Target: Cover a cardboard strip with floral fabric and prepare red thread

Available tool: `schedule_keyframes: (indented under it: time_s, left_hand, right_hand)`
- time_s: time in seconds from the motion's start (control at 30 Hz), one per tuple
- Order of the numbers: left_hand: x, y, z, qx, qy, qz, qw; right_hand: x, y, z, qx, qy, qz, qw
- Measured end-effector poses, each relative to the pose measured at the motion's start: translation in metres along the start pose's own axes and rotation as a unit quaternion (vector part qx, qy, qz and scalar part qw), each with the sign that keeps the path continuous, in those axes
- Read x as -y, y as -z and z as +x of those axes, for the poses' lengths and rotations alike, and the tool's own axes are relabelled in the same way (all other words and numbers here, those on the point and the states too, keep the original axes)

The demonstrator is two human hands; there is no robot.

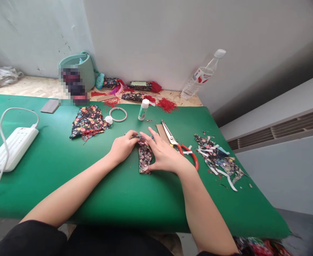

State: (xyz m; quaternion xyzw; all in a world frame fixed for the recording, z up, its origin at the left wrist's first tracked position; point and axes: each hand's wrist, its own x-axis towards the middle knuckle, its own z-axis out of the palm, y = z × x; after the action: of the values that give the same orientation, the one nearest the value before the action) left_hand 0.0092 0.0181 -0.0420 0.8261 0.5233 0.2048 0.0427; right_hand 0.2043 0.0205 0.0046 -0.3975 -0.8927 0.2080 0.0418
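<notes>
Small rectangular piece of black floral fabric point(145, 159) lying on the green tabletop point(105, 193)
The left hand point(123, 146) pinches its edge at eleven o'clock; the right hand point(163, 153) is spread apart — thumb touching at five o'clock, fingertips near twelve. Beyond the fabric, a white-capped green glue stick point(143, 111) stands at twelve o'clock — red-handled metal scissors point(173, 139) lie at two.

We had both bare forearms point(73, 189) angled inward, with our bare left hand point(123, 147) kinda curled at the fingers and our bare right hand point(165, 153) splayed pretty wide, back facing up.
</notes>
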Motion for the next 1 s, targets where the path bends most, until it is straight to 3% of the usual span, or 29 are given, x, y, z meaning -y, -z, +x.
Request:
schedule_keyframes:
  time_s: [0.23, 0.37, 0.5, 0.63, 0.77, 1.0]
  left_hand:
    - [0.031, 0.013, 0.010, -0.117, -0.040, -0.115, 0.986]
    - [0.047, 0.016, 0.011, -0.110, 0.012, -0.057, 0.992]
    - [0.040, 0.024, 0.005, -0.107, 0.024, 0.000, 0.994]
    - [0.018, 0.028, -0.011, 0.006, -0.028, 0.018, 0.999]
    - [0.010, 0.021, -0.026, 0.123, -0.017, 0.046, 0.991]
    - [0.024, 0.018, -0.024, 0.172, -0.020, 0.053, 0.983]
  right_hand:
    - [0.000, 0.001, -0.001, 0.015, -0.021, -0.003, 1.000]
    - [-0.001, 0.000, 0.000, 0.020, -0.026, -0.003, 0.999]
    - [-0.002, -0.001, 0.000, 0.027, -0.030, -0.012, 0.999]
    - [-0.003, -0.001, 0.000, 0.030, -0.023, -0.012, 0.999]
    - [-0.003, -0.001, 0.001, 0.030, -0.025, -0.016, 0.999]
    - [-0.002, 0.000, 0.003, 0.047, -0.020, -0.034, 0.998]
